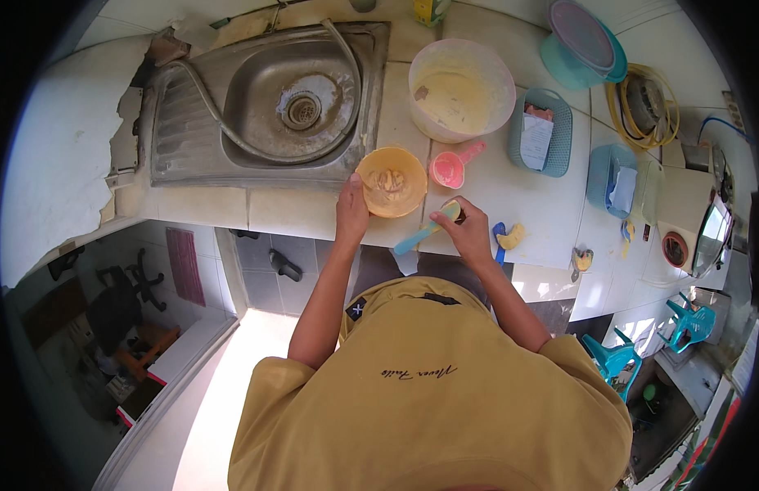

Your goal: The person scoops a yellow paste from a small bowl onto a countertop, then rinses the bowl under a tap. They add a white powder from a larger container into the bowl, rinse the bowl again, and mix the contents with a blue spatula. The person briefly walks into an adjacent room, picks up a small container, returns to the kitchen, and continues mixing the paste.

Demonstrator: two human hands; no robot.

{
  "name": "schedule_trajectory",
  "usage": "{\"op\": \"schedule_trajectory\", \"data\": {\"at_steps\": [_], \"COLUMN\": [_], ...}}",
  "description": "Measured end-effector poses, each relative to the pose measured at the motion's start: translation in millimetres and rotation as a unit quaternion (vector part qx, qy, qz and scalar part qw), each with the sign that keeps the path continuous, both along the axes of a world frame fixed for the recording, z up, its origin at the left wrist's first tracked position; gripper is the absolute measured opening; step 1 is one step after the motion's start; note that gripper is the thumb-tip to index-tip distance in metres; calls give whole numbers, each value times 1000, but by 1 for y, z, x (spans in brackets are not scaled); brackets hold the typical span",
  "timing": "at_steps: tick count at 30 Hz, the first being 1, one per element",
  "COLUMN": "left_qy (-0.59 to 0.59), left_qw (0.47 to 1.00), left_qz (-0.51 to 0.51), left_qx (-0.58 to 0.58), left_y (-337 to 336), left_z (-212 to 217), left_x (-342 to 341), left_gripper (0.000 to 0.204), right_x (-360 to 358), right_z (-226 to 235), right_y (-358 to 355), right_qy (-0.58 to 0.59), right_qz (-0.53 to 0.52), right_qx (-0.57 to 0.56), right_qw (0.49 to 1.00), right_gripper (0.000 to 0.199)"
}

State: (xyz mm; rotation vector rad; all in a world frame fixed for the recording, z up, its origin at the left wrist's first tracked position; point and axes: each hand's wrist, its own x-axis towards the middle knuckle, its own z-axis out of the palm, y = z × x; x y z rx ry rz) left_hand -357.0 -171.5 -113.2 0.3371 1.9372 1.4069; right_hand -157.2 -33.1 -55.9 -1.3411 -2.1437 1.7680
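Note:
My left hand grips the left rim of an orange bowl, which has pale brownish mixture in its bottom. To the right, my right hand pinches a light-blue spoon-like utensil. Its yellowish end lies by my fingers, and the handle points down to the left over the counter's front edge. Beyond that hand sits a pink measuring cup. A large whitish tub behind it holds pale yellow batter or flour; which one I cannot tell.
A steel sink with a grey hose fills the back left. Blue baskets with papers stand to the right. Near the front edge lie a dark-blue spoon with yellow matter beside it and another smeared spoon. A teal lidded container stands farther back.

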Motion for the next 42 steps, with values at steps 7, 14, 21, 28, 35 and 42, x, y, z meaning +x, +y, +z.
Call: {"op": "schedule_trajectory", "data": {"at_steps": [7,14,21,28,35,42], "left_qy": [18,140,103,559,604,632], "left_qw": [999,982,989,800,765,762], "left_qz": [-26,8,-7,1,-217,-131], "left_qx": [20,-128,-107,217,56,58], "left_y": [3,19,55,181,251,246], "left_z": [23,-4,-47,191,230,216], "left_x": [-59,-257,-330,-409,-434,-425], "left_gripper": [52,47,50,50,21,20], "right_x": [-51,-190,-294,-392,-478,-495], "right_z": [65,83,36,26,2,4], "right_y": [19,4,-16,52,118,111], "right_qy": [312,264,179,228,333,348], "right_qz": [-149,-157,-79,-147,-168,-150], "right_qx": [-97,-106,-108,-203,-287,-325], "right_qw": [933,946,975,941,882,867], "right_gripper": [20,27,27,26,22,23]}}
